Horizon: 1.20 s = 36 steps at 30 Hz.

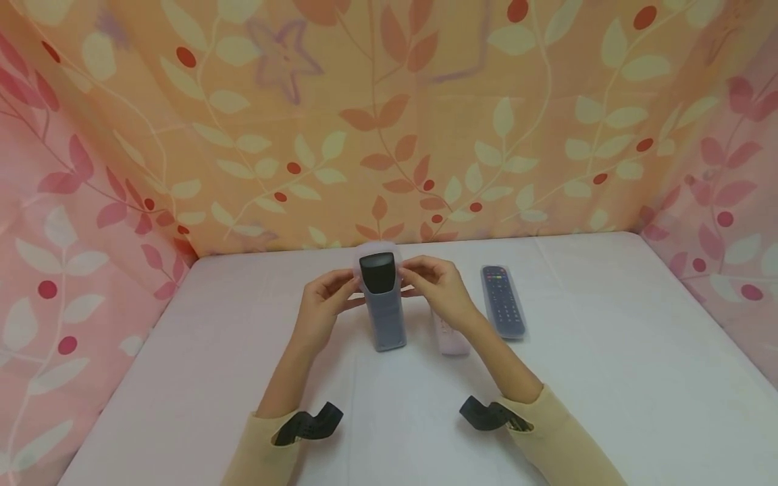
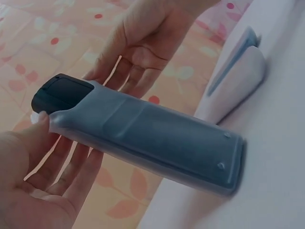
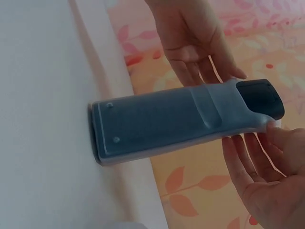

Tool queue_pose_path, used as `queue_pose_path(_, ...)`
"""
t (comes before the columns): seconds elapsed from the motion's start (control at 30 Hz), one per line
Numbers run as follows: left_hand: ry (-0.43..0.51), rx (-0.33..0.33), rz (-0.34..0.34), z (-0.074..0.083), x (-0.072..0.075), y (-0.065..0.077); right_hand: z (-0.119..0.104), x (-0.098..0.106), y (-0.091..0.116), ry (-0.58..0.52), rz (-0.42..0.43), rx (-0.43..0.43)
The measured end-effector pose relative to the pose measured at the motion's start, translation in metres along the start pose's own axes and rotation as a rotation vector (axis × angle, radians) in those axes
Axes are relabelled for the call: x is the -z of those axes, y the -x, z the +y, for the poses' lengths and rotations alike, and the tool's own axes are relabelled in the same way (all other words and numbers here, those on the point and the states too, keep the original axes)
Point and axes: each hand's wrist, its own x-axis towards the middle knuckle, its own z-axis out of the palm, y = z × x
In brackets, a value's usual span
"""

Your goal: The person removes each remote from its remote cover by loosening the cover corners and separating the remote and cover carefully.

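A dark remote control stands nearly upright, its lower end at the tabletop. A translucent silicone cover wraps most of it, leaving a black end bare at the top. My left hand pinches the cover's upper edge from the left, thumb beside the opening. On the opposite side, my right hand pinches the same upper edge between thumb and fingers. Two small bumps show near the bottom of the cover in the right wrist view. A pale pink object lies partly hidden behind my right hand.
Another dark remote control, with rows of buttons and a clear cover, lies to the right of my right hand. A white cloth covers the table. Patterned curtains hang behind and at both sides.
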Motion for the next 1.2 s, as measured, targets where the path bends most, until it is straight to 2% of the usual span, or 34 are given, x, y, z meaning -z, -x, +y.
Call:
queue_pose_path(0.2, -0.048, -0.013, -0.044, -0.005, 0.005, 0.003, 0.002, 0.003, 0.001, 0.086, -0.063, -0.008)
queue_pose_path(0.37, -0.101, -0.040, -0.043, -0.007, 0.003, 0.002, 0.003, 0.004, 0.003, 0.128, -0.046, -0.034)
queue_pose_path(0.63, -0.162, -0.052, 0.002, -0.008, 0.001, 0.003, 0.003, 0.004, 0.001, 0.137, -0.045, -0.069)
queue_pose_path(0.87, -0.196, -0.023, -0.015, -0.011, 0.005, 0.004, 0.003, 0.002, 0.001, 0.176, -0.060, -0.070)
queue_pose_path(1.2, -0.267, -0.052, -0.072, -0.012, 0.009, 0.002, 0.005, 0.002, 0.003, 0.259, -0.066, -0.086)
